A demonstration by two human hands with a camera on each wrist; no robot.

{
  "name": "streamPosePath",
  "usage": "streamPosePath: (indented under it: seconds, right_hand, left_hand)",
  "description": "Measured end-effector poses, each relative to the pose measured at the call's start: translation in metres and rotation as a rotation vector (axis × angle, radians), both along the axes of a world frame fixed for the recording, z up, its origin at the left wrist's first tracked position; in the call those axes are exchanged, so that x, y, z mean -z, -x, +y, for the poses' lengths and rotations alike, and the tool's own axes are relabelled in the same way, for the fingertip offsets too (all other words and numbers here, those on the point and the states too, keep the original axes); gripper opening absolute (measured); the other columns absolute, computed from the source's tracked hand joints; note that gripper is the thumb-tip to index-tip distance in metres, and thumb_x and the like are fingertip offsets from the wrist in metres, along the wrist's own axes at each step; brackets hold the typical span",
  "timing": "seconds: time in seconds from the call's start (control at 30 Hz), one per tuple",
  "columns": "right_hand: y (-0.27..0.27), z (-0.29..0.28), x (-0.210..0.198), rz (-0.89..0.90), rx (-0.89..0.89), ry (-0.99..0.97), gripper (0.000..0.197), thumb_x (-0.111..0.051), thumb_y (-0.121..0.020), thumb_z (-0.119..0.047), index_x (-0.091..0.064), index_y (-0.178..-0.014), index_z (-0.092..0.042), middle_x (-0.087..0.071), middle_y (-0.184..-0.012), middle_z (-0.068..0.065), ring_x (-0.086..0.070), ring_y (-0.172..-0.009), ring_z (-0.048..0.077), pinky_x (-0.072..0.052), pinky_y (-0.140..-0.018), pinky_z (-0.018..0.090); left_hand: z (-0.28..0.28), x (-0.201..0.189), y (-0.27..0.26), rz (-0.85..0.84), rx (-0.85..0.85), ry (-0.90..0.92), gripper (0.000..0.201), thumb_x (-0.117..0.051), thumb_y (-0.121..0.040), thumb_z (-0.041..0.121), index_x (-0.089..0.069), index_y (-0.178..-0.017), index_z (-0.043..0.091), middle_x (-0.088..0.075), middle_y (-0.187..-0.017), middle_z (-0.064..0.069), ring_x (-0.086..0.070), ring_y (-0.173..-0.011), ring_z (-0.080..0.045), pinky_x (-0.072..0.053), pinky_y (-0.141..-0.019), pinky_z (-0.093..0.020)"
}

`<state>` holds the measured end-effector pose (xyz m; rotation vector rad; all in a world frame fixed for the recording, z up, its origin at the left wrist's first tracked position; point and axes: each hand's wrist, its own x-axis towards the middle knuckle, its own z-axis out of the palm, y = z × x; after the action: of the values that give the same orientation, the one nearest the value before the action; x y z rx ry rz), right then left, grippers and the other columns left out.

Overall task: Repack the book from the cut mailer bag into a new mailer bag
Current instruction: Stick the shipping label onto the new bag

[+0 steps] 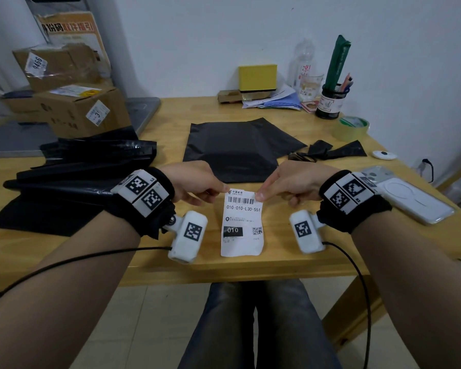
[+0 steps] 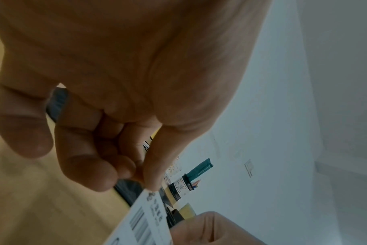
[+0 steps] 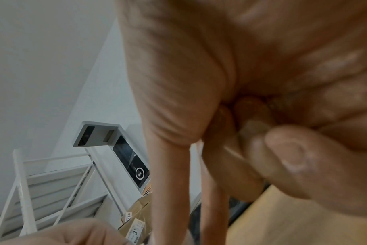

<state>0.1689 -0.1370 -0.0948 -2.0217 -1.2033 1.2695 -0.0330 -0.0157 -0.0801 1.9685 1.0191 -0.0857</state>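
Observation:
A white shipping label with a barcode and "010-010-L30-551" hangs over the table's near edge. My left hand pinches its top left corner, and my right hand pinches its top right corner. The left wrist view shows the label held at my thumb tip. In the right wrist view the label is hidden behind my fingers. Just beyond both hands lies a black mailer bag, flat but bulging in the middle. The book itself is not visible.
A heap of black plastic bags lies at left, cardboard boxes behind it. Black plastic scraps, a tape roll, a pen holder and a phone sit at right. A yellow box stands at the back.

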Motion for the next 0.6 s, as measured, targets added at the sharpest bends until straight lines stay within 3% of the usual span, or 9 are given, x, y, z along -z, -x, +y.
streamPosePath:
  seconds: [0.3,0.43,0.6]
  right_hand:
    - [0.004,-0.001,-0.005,0.014,0.008,-0.046,0.018,-0.083,-0.083,-0.024,-0.083,-0.094,-0.011,-0.035,-0.052,0.000,-0.029,-0.045,0.012,-0.029,-0.043,0.022]
    - [0.003,0.005,-0.020,0.048,0.064,-0.136,0.019,-0.080,-0.085,-0.022,-0.080,-0.100,-0.009,-0.040,-0.053,-0.004,-0.029,-0.048,0.011,-0.029,-0.049,0.025]
    - [0.000,0.015,-0.038,-0.014,0.138,-0.246,0.016,-0.079,-0.087,-0.021,-0.078,-0.098,-0.010,-0.038,-0.051,-0.005,-0.030,-0.047,0.011,-0.032,-0.044,0.025]
  left_hand:
    - [0.008,-0.002,0.007,-0.065,-0.034,0.054,0.031,-0.064,-0.096,0.026,-0.071,-0.113,0.002,-0.061,-0.075,0.001,-0.062,-0.076,-0.012,-0.050,-0.076,-0.031]
    - [0.012,-0.008,0.008,-0.149,-0.125,0.105,0.030,-0.062,-0.097,0.028,-0.070,-0.118,0.008,-0.063,-0.078,0.004,-0.063,-0.076,-0.011,-0.049,-0.074,-0.031]
    - [0.017,-0.010,0.006,-0.306,-0.169,0.166,0.027,-0.072,-0.089,0.034,-0.069,-0.113,0.022,-0.069,-0.098,-0.001,-0.065,-0.084,-0.014,-0.050,-0.072,-0.031]
